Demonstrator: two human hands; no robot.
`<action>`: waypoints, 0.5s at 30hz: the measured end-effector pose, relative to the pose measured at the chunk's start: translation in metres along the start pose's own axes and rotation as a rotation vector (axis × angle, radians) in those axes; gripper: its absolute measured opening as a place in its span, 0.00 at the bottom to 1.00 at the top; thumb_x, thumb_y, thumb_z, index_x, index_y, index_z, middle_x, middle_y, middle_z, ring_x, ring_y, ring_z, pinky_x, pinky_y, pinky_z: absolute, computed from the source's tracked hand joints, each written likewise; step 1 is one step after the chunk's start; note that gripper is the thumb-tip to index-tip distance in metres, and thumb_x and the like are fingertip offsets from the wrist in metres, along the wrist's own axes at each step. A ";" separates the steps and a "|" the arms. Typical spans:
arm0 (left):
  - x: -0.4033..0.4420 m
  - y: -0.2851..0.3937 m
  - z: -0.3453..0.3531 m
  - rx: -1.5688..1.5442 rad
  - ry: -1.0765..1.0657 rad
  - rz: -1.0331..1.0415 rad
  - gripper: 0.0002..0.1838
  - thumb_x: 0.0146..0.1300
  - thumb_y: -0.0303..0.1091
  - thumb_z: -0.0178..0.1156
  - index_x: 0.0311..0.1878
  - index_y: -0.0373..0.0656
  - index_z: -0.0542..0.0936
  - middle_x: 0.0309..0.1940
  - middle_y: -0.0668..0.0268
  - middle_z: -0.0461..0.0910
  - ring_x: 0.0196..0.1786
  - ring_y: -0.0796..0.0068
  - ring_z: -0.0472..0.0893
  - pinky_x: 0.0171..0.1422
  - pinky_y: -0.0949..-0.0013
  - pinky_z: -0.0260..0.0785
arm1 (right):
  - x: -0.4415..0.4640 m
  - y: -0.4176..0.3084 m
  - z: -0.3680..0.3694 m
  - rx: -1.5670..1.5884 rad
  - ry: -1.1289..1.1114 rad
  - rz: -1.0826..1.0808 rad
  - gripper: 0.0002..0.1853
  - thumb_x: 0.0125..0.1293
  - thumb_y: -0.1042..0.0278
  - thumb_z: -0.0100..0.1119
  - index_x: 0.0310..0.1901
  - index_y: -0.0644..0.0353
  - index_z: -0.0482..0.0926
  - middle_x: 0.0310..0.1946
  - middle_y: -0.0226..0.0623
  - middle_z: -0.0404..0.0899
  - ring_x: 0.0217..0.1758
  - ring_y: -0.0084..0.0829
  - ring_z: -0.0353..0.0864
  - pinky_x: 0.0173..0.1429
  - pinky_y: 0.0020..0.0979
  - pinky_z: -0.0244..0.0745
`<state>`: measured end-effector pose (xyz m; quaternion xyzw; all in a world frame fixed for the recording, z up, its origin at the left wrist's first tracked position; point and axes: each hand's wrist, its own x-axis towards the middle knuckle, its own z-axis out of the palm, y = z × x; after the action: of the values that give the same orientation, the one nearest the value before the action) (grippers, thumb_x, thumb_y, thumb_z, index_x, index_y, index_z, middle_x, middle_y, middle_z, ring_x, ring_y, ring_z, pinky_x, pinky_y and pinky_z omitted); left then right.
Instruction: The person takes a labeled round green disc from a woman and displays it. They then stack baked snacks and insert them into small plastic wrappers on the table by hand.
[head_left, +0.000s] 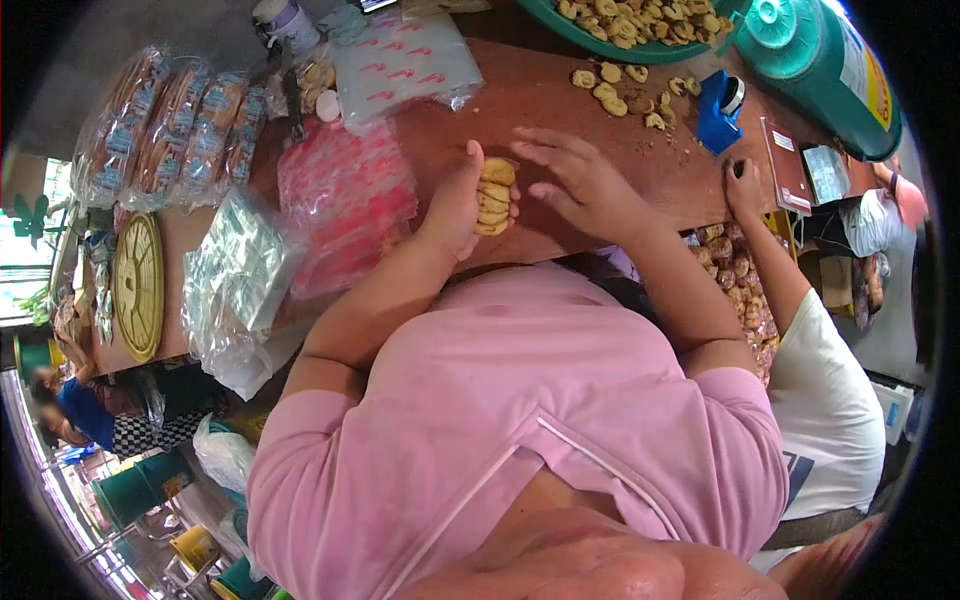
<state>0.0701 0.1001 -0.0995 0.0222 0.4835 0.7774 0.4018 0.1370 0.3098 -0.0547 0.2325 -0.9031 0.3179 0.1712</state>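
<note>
Several round golden cookies [494, 198] stand in a short column in my left hand [455, 208], whose fingers curl round them from beneath, thumb up. My right hand [580, 185] is just to the right of the column, fingers apart, with nothing in it and a small gap to the cookies. Loose cookies [608, 98] lie on the brown table [450, 130], below the rim of a green basin [640, 48] heaped with more. A blue tape dispenser [718, 112] stands beside them.
Pink-printed plastic bags [345, 190], a clear plastic bundle [240, 260] and packed cookie bags [175, 130] cover the left side. A round yellow lid [138, 287] is farther left. At the right are a green container [825, 70] and a co-worker's hand [742, 190] on the table edge.
</note>
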 end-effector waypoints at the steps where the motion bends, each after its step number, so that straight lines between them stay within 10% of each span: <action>1: -0.001 -0.001 0.003 0.042 -0.009 -0.007 0.38 0.76 0.73 0.42 0.52 0.42 0.79 0.34 0.64 0.82 0.32 0.71 0.83 0.36 0.67 0.79 | 0.005 -0.005 0.003 0.083 0.003 -0.038 0.26 0.68 0.64 0.65 0.68 0.52 0.79 0.66 0.44 0.79 0.68 0.51 0.77 0.73 0.49 0.69; 10: -0.007 -0.002 0.000 0.098 -0.146 0.164 0.38 0.78 0.69 0.43 0.63 0.39 0.73 0.42 0.62 0.81 0.34 0.73 0.83 0.39 0.70 0.79 | 0.003 0.004 0.012 0.376 -0.062 0.255 0.20 0.65 0.69 0.72 0.59 0.55 0.81 0.60 0.38 0.83 0.66 0.44 0.78 0.72 0.43 0.70; 15: -0.005 -0.003 0.007 0.125 -0.135 0.226 0.39 0.78 0.69 0.44 0.68 0.38 0.70 0.48 0.63 0.80 0.40 0.73 0.83 0.42 0.69 0.79 | -0.001 0.013 0.021 0.200 -0.037 0.072 0.18 0.66 0.69 0.71 0.57 0.56 0.81 0.62 0.38 0.83 0.71 0.45 0.75 0.74 0.44 0.68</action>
<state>0.0781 0.1024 -0.0968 0.1537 0.4972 0.7828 0.3412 0.1272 0.3054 -0.0774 0.2215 -0.8776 0.4081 0.1190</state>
